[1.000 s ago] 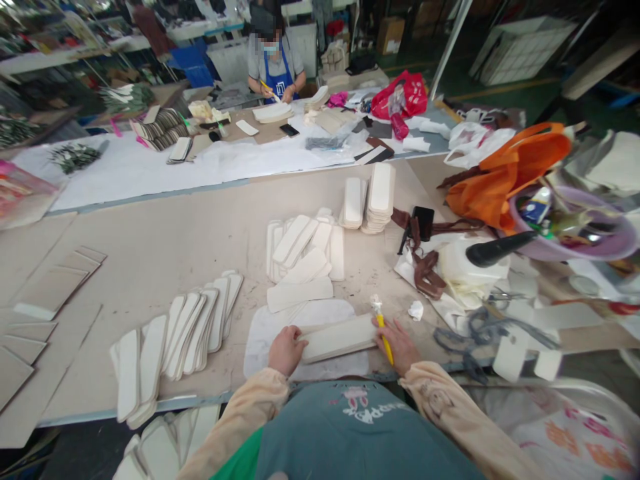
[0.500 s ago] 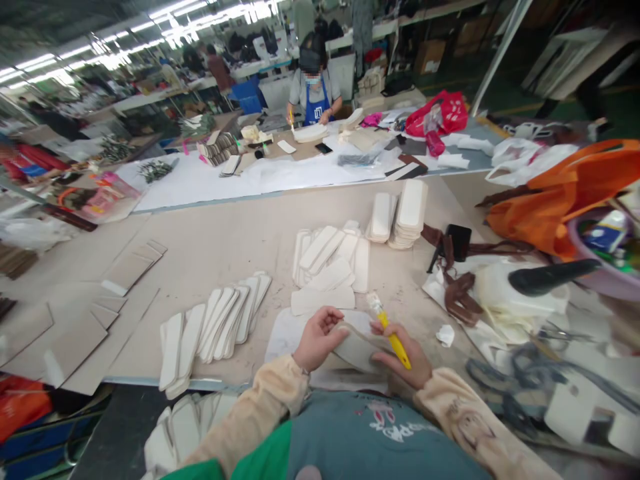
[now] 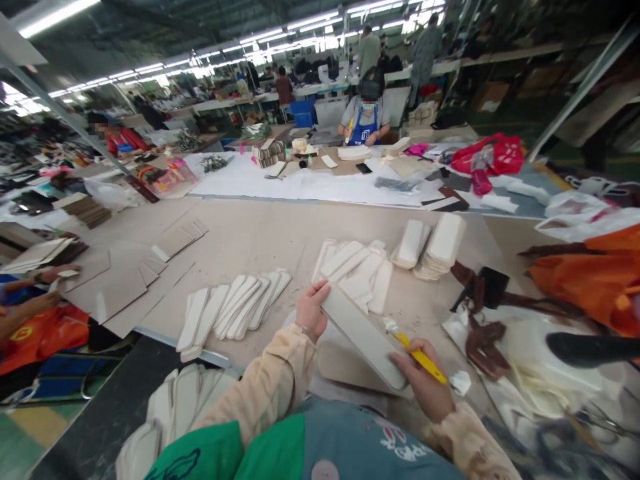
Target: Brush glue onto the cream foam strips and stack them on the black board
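Note:
A long grey-white panel with rounded corners [image 3: 364,333] is held up between both hands, tilted down to the right. My left hand [image 3: 313,311] pinches its upper left end. At the lower right end, the thumb of my right hand [image 3: 429,380] presses on the panel. That same hand also grips a yellow-handled brush [image 3: 423,359], its whitish bristles pointing up and left. Under the panel lies another flat beige piece [image 3: 345,365], partly covered. Just beyond, loose white panels [image 3: 373,270] lie in an overlapping pile.
Fanned white panels [image 3: 253,300] lie to the left, and two upright-looking stacks [image 3: 440,245] stand farther right. Brown straps [image 3: 483,343], a white container [image 3: 550,347] and an orange bag [image 3: 595,273] crowd the right side. Across the table sits a person in a blue apron [image 3: 367,127]; another person's hands [image 3: 47,287] show at left.
The panel has gone from bent and low to straight and raised, still between both hands. My view has swung left and up, bringing in another worker's hands at the left edge.

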`<act>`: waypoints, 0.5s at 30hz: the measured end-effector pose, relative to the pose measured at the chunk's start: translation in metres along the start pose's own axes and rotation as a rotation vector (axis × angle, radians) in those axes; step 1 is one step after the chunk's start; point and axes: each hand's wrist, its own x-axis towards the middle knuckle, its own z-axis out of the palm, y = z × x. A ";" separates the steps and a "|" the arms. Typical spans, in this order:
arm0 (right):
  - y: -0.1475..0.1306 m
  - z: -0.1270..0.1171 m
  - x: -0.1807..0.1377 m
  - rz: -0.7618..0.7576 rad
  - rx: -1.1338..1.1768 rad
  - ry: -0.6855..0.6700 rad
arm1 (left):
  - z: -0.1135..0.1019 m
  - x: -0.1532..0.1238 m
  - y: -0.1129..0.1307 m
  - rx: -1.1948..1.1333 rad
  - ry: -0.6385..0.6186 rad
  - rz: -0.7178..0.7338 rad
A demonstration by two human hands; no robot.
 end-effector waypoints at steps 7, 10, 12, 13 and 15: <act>0.002 -0.006 0.002 0.017 -0.102 -0.089 | -0.015 -0.022 -0.012 -0.117 -0.128 0.002; -0.001 -0.005 -0.001 0.027 -0.132 -0.083 | -0.020 -0.028 -0.012 -0.163 -0.134 0.023; -0.007 -0.002 -0.005 0.026 -0.153 -0.065 | -0.024 -0.031 -0.012 -0.189 -0.128 0.031; -0.010 0.000 -0.008 0.023 -0.163 -0.059 | -0.025 -0.032 -0.011 -0.199 -0.124 0.034; -0.016 0.003 -0.012 0.009 -0.166 -0.055 | -0.028 -0.034 -0.011 -0.216 -0.118 0.036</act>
